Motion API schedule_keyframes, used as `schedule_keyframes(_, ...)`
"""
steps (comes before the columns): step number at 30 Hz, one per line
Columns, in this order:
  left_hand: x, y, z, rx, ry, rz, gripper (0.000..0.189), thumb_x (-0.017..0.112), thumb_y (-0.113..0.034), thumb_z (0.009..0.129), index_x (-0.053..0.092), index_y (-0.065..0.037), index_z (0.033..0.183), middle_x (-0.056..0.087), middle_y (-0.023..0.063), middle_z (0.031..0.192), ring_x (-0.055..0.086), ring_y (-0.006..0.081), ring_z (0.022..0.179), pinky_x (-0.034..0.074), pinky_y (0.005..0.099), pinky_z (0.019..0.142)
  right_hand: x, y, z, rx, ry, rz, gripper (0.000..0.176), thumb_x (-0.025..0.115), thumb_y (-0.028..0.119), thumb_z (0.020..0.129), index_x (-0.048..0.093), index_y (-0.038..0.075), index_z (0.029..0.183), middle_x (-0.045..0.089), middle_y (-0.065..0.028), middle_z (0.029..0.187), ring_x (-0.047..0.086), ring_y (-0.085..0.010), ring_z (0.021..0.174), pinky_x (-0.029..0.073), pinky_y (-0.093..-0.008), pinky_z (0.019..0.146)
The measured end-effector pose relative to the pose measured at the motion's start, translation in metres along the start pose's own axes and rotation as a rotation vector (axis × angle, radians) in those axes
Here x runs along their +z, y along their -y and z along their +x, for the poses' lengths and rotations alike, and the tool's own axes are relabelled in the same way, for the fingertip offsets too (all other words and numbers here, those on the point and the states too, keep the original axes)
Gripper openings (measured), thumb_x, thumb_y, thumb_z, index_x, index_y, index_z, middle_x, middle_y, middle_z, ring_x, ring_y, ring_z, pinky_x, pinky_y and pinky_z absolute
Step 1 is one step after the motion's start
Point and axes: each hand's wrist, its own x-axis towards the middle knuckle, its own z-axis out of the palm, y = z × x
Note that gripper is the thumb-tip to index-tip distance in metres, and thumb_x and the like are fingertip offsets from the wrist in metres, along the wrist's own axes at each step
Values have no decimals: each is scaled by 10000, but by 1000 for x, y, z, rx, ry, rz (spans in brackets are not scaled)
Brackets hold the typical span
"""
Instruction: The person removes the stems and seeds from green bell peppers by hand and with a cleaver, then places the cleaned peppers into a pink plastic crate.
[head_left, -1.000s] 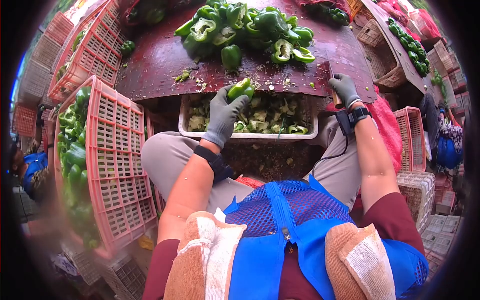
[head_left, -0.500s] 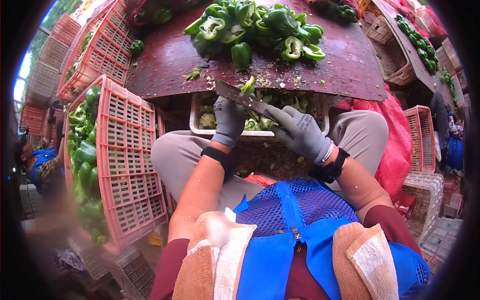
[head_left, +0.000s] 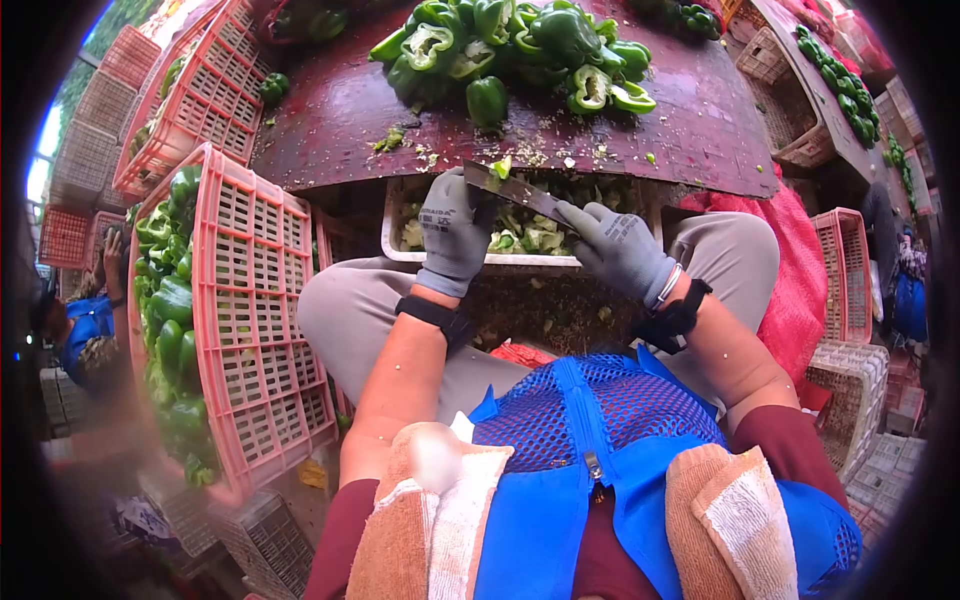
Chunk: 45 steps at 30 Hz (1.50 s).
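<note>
My right hand [head_left: 622,247], in a grey glove, is wrapped round the handle of a knife [head_left: 515,196]. The broad blade points up and left, over the near edge of the red board [head_left: 700,135]. At the blade's tip, my left hand [head_left: 450,228], gloved too, has its fingers curled; whatever they grip is hidden. A small green pepper piece [head_left: 502,167] shows beside the blade. Below both hands sits a white tray [head_left: 393,248] of pepper cores and scraps [head_left: 535,237]. Cut and whole green peppers [head_left: 487,101] are heaped farther back on the board.
A pink crate [head_left: 262,320] of green peppers stands tilted at my left, another crate [head_left: 190,125] behind it. Pink mesh sacking [head_left: 795,290] lies by my right knee. A co-worker in a blue vest [head_left: 88,325] is at far left. More crates [head_left: 840,275] stand at right.
My left hand has risen slightly and turned, showing the back of its glove. My right hand and the knife have shifted a little to the right.
</note>
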Motion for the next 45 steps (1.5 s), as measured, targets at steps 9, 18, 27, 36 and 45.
schedule_keyframes(9, -56, -53, 25, -171, -138, -231, 174, 727, -10, 883, 664, -8, 1045, 679, 56, 989, 635, 101, 913, 536, 247, 779, -27, -3, 9, 725, 110, 1073, 145, 600, 206, 971, 557, 129, 855, 424, 86, 675, 405, -12, 574, 320, -218, 486)
schedule_keyframes(18, -332, -42, 55, -382, -393, 132, 181, 644, -101, 949, 642, 3, 1098, 704, 82, 952, 670, 141, 854, 553, 285, 785, -28, -76, 36, 583, -84, 1267, 108, 593, 153, 964, 623, 60, 1008, 513, 75, 729, 447, -12, 574, 357, -174, 509)
schedule_keyframes(27, -379, 30, 83, -208, -13, 740, 490, 623, -212, 960, 529, 79, 1342, 632, 215, 1265, 603, 294, 1170, 465, 384, 1009, -67, -103, 15, 698, -360, 1237, 214, 616, 261, 967, 629, 79, 1077, 533, 31, 771, 496, -74, 614, 414, -235, 525)
schedule_keyframes(36, 44, 66, 135, -517, 482, 349, 876, 725, -553, 812, 455, 39, 1399, 590, 293, 1292, 579, 404, 1206, 457, 453, 1014, -26, -209, -17, 710, -458, 51, 557, 558, 129, 858, 478, 10, 1396, 612, -183, 1000, 631, -328, 901, 520, -413, 797)
schedule_keyframes(45, 109, 88, 107, -650, 172, -199, 602, 857, -139, 686, 541, -6, 1181, 678, 134, 1067, 664, 228, 942, 531, 347, 859, -28, -199, -10, 625, -424, -454, 527, 620, 230, 862, 507, 63, 1349, 552, -224, 1274, 608, -408, 1055, 495, -475, 951)
